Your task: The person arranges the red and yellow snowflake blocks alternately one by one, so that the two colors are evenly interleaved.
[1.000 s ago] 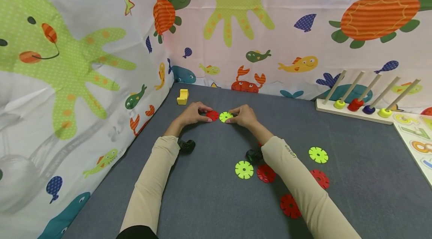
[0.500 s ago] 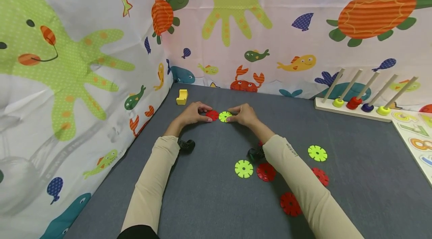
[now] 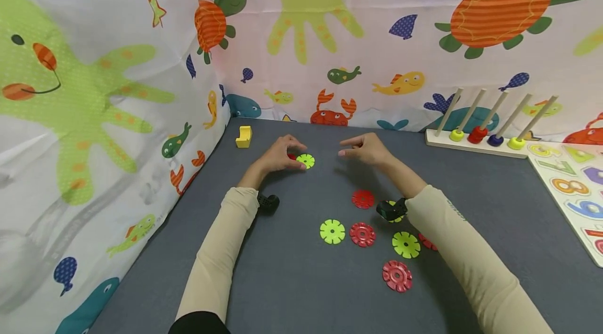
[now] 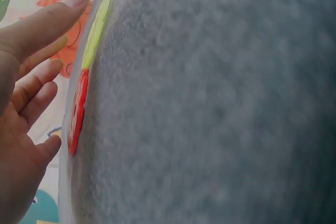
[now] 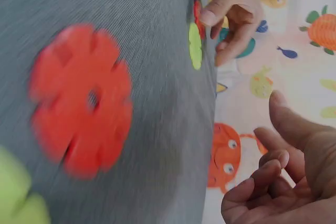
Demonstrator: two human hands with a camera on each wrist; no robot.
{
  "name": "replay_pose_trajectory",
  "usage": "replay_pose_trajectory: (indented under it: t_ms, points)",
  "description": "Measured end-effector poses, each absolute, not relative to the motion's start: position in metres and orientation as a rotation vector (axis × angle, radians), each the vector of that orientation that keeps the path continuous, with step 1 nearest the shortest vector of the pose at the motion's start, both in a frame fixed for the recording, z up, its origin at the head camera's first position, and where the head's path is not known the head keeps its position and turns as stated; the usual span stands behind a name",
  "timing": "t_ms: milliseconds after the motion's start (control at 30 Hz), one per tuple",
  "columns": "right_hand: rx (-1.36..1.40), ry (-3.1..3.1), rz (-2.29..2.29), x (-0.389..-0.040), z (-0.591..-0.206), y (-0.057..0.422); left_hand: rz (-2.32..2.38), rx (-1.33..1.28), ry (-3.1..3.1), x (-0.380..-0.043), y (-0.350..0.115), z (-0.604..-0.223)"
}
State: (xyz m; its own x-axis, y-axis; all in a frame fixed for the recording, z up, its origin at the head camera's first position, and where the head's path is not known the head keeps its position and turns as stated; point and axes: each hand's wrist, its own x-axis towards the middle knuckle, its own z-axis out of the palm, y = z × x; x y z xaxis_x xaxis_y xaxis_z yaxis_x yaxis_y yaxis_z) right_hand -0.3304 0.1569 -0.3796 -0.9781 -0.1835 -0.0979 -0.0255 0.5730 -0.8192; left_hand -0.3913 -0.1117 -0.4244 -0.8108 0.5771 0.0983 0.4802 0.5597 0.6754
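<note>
A red notched plastic disc (image 4: 79,111) and a yellow-green one (image 4: 96,32) lie edge to edge on the grey table, clearest in the left wrist view. My left hand (image 3: 279,157) is over this pair, its thumb and fingers spread around the discs without gripping them; in the head view it hides most of the red one. To the right, my right hand (image 3: 372,151) hovers above the table, thumb and index finger extended and apart, the other fingers loosely bent. It holds nothing. Below it lies another red disc (image 3: 363,199), large and blurred in the right wrist view.
Several more discs lie nearer, including a yellow-green disc (image 3: 332,232) and a red disc (image 3: 397,276). A yellow toy chair (image 3: 244,136) stands at the back left. A wooden peg stand (image 3: 476,144) and a puzzle board (image 3: 567,187) are at the right. Printed cloth (image 3: 292,82) hangs behind.
My right hand has let go of the yellow-green disc and moved right. My left hand's fingers have loosened from the red disc. The head view has turned a little to the right.
</note>
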Motion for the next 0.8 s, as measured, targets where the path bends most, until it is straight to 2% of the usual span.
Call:
replay_pose_trajectory:
  t_ms: [133, 433, 800]
  points:
    - [-0.264, 2.636, -1.302, -0.316, -0.378, 0.180, 1.015, 0.873, 2.655, -0.392, -0.112, -0.425]
    - [-0.682, 2.686, -0.956, -0.282, -0.399, 0.211, 0.886, 0.804, 2.690, -0.390, -0.109, -0.428]
    - [-0.794, 2.590, -0.861, -0.273, -0.410, 0.210, 0.930, 0.833, 2.682, -0.389, -0.110, -0.430]
